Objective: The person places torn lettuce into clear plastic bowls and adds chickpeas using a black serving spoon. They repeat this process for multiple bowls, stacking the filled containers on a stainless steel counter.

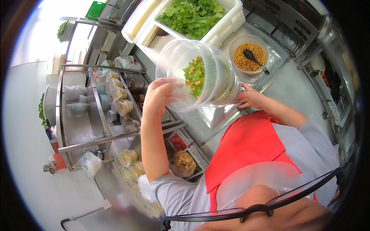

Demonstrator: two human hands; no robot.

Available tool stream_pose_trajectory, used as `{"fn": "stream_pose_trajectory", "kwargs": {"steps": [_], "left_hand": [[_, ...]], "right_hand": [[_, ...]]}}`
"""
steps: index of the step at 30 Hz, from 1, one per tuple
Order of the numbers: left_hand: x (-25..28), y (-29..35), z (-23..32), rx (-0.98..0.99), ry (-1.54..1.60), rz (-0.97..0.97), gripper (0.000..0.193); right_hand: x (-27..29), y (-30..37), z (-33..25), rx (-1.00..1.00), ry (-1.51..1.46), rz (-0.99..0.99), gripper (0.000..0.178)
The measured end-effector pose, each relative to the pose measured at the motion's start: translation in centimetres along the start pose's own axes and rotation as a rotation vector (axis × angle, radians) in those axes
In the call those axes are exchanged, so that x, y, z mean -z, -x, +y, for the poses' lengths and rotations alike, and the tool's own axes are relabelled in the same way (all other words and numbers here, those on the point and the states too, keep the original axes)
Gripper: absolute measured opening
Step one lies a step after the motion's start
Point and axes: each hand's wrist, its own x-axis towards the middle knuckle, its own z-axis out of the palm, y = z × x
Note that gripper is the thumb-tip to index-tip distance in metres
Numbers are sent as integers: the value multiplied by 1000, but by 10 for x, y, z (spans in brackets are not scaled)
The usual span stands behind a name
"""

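A stack of clear round plastic bowls [223,79] is tilted between my two hands. Chopped green lettuce with chickpeas [194,77] shows inside it. Around the rim on the left curl the fingers of my left hand [165,93], partly seen through the plastic. My right hand [250,97] grips the stack from its right end, fingers bent beneath it. Just beyond that hand stands a clear tub of chickpeas [239,52] with a black spoon [254,61] lying in it. Past the bowls, a white plastic crate [227,29] holds more chopped lettuce [192,15].
To the left is a metal rack [59,111] with stacked clear cups [75,92] and lidded tubs [122,107]. A container of red pieces [178,142] and a tub of pale brown food [184,163] sit below my left forearm. Metal kitchen equipment [285,15] stands at the far right.
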Motion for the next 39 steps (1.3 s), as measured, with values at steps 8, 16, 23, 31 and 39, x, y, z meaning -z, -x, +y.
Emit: {"fn": "stream_pose_trajectory", "kwargs": {"steps": [8, 16, 23, 31, 39], "left_hand": [[23, 23, 5, -12, 159, 121, 37], [138, 84, -22, -268, 448, 176, 39], [315, 128, -129, -169, 321, 412, 39], [522, 92, -185, -93, 365, 649, 26], [703, -13, -187, -234, 880, 898, 31]], "right_hand": [[-23, -14, 1, 45, 95, 150, 87], [-60, -17, -11, 212, 150, 179, 64], [-148, -59, -17, 223, 303, 40, 47], [-321, -156, -18, 273, 243, -28, 47], [-467, -269, -77, 359, 330, -58, 44]]}}
